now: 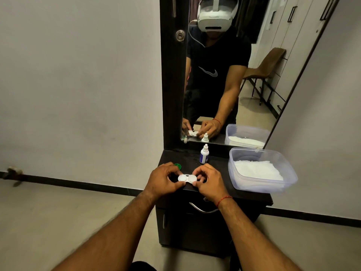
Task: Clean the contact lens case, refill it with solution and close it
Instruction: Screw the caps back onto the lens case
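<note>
The white contact lens case [187,178], with two round wells, is held just above the front of the dark cabinet top [218,169]. My left hand [163,179] pinches its left end between thumb and fingers. My right hand [209,181] pinches its right end. A green cap [178,166] lies on the top behind my left hand, partly hidden by it. A small white solution bottle [204,154] with a blue label stands upright behind the case, near the mirror.
A clear plastic tub [261,171] holding white tissue sits on the right of the cabinet top. A mirror [224,71] rises behind and reflects a person in a headset. A drawer handle [203,209] shows below the front edge. Grey walls and floor surround the cabinet.
</note>
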